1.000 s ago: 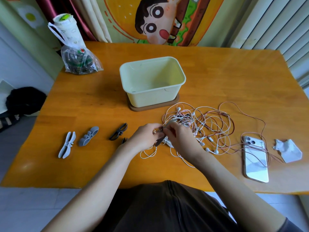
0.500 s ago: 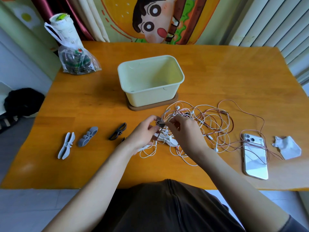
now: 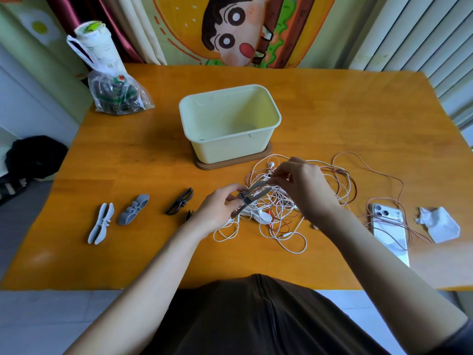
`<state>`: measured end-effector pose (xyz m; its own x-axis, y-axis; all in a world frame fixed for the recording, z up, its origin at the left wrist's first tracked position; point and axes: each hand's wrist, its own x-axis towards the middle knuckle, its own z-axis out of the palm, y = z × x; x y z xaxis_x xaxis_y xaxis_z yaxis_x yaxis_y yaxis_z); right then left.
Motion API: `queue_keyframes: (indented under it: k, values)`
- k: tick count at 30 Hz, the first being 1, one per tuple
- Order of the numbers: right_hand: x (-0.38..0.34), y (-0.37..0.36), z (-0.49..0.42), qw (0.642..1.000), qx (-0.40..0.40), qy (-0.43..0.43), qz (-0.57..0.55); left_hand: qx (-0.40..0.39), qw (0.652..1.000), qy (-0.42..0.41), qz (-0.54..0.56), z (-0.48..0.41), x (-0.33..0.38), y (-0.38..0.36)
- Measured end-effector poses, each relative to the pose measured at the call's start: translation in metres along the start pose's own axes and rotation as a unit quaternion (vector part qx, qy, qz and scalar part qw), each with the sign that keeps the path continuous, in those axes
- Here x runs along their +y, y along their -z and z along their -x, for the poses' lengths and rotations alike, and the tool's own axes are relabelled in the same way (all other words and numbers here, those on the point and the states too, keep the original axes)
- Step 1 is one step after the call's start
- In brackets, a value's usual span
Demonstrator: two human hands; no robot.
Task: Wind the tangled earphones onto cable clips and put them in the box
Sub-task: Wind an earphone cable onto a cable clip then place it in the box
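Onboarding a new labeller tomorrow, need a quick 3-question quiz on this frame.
1. True or false: the box already has earphones inside.
2. What lies right of the earphone tangle? A phone B scissors C mug
3. How many spare clips lie in full view left of the left hand, which grips a grey clip?
Key: 1 false; 2 A; 3 three.
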<state>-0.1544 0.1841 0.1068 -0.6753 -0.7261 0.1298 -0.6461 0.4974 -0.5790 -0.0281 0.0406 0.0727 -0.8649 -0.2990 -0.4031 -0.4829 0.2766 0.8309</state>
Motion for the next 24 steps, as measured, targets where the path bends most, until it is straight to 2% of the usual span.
queue_keyframes:
  k: [3,7,14,19,24]
  values:
    - [0.005,0.001,-0.006,0.999,0.008,-0.022,-0.025,-0.031,0.996,-0.030,0.084,0.003,0.004,0.002]
    - [0.011,-0.008,-0.006,0.992,-0.004,-0.086,-0.097,-0.054,0.968,-0.054,0.239,0.005,0.014,0.003]
    - [0.003,-0.039,0.011,0.949,-0.018,-0.167,-0.267,0.018,0.909,-0.063,0.411,-0.003,0.013,0.003]
    - [-0.007,-0.052,0.018,0.909,-0.049,-0.219,-0.351,0.060,0.899,-0.051,0.431,-0.005,0.006,-0.002]
    - [-0.012,-0.057,0.021,0.891,-0.075,-0.245,-0.375,0.087,0.917,-0.043,0.388,-0.009,0.004,-0.005]
